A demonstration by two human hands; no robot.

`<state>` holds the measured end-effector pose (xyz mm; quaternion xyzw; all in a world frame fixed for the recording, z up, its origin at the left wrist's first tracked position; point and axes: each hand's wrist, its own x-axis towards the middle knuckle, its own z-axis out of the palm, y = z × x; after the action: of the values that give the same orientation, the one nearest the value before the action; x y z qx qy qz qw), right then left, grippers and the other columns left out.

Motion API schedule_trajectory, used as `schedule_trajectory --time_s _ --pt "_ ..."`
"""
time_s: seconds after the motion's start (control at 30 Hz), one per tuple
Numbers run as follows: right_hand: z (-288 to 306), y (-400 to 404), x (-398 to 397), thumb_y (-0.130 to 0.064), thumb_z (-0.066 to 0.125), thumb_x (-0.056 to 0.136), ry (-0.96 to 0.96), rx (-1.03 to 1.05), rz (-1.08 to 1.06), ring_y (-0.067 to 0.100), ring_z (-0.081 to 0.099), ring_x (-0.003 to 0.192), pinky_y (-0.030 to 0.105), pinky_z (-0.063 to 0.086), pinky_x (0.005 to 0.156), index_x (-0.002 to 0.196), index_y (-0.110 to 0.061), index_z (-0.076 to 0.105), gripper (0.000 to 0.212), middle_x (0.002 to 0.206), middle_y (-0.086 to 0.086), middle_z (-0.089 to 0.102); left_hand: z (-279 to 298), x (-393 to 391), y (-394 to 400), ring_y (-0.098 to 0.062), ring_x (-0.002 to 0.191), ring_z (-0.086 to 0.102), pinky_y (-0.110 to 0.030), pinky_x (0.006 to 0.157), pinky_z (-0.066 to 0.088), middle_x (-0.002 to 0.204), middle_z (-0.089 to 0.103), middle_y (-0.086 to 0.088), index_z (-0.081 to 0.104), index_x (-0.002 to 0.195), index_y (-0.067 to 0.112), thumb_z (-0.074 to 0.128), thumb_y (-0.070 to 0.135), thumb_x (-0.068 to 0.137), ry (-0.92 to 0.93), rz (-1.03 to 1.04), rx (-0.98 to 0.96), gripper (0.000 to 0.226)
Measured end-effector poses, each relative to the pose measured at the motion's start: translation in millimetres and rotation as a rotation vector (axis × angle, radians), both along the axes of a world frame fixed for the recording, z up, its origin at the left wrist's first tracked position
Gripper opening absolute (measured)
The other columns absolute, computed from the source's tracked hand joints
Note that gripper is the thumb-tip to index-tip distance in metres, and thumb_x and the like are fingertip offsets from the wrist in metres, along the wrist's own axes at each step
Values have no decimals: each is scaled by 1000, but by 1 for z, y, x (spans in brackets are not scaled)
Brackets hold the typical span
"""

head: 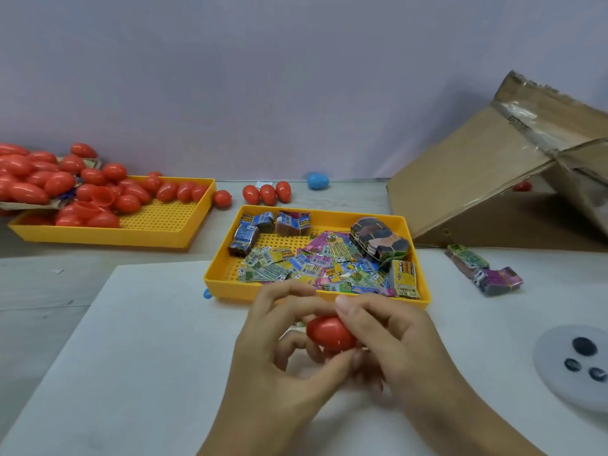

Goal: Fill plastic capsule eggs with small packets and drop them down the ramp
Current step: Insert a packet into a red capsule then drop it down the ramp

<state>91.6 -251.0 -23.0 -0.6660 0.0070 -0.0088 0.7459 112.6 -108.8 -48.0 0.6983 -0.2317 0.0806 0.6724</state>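
Here, above the worktop's near edge, the left hand (273, 350) and right hand (394, 350) both keep a clamped grip on a red capsule egg (330, 334), apparently closing it; next it likely goes to the cardboard ramp (477, 179) at the far right.

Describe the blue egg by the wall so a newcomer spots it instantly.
Start at the cardboard ramp on the right and look left along the foot of the back wall. Just past the ramp's lower corner lies the blue egg, right of three loose red eggs. It is the only whole blue capsule; every neighbour is red.
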Motion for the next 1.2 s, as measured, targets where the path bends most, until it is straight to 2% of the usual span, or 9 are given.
schedule_trajectory --time_s 0.17,0.33,0.47,0.6,0.77,0.87,1.0,1.1,1.2 --pt "-4 0 3 -48 80 69 -26 69 -80 17 47 42 21 37 36 83 -21 72 31 58 8 62 10 2 2 -19 49 47 -27 40 39 64 52 -8 69 86 21 72 64 67 382 -23 -141 47" --pt "-10 0 5 -31 86 64 -100 8 -47 18 53 53 22 42 42 92 -21 79 30 74 15 69 11 8 3 -28 44 53 -29 39 45 57 57 -15 70 86 11 59 51 85 502 -90 -200 41" --pt "-11 -1 5 -22 81 67 -97 39 3 17 68 71 24 52 52 105 -26 78 38 91 10 76 8 10 4 -45 62 70 -39 54 58 81 72 -20 75 90 15 76 28 78 478 -89 -277 18" --pt "-7 1 5 -35 80 73 -72 52 -67 19 63 57 27 46 38 101 -24 77 31 80 6 74 3 13 9 -40 90 71 -57 78 59 97 74 -14 75 98 20 86 26 59 435 -77 -307 41" --pt "-9 1 4 -52 73 70 -72 -21 -122 30 42 38 22 38 33 85 -18 78 37 53 13 57 0 13 9 -21 92 66 -36 69 59 107 72 -8 72 105 21 81 12 63 330 -186 -301 44" --pt "-9 1 2 -35 83 71 -135 5 -103 20 58 52 26 44 37 95 -22 78 27 73 11 70 0 12 10 -20 81 66 -39 64 59 107 70 -4 69 111 24 78 13 62 355 -189 -325 52" --pt "-12 2 3 -13 76 74 -238 -51 -68 16 67 76 25 52 53 103 -30 75 33 97 5 74 7 11 8 -19 49 50 -33 45 50 72 52 -13 68 100 18 75 35 68 507 -175 -398 37" --pt "-13 2 2 -6 72 76 -270 -115 -35 22 68 90 27 55 62 103 -29 74 35 108 2 74 7 12 6 -23 46 53 -35 44 52 63 52 -19 68 94 18 74 44 79 521 -155 -349 30" --pt "-12 1 1 -8 68 79 -223 -58 -28 24 68 90 33 57 58 109 -29 73 36 114 1 72 9 11 9 -23 57 64 -39 50 57 76 66 -16 73 94 19 78 34 78 443 -145 -347 22"
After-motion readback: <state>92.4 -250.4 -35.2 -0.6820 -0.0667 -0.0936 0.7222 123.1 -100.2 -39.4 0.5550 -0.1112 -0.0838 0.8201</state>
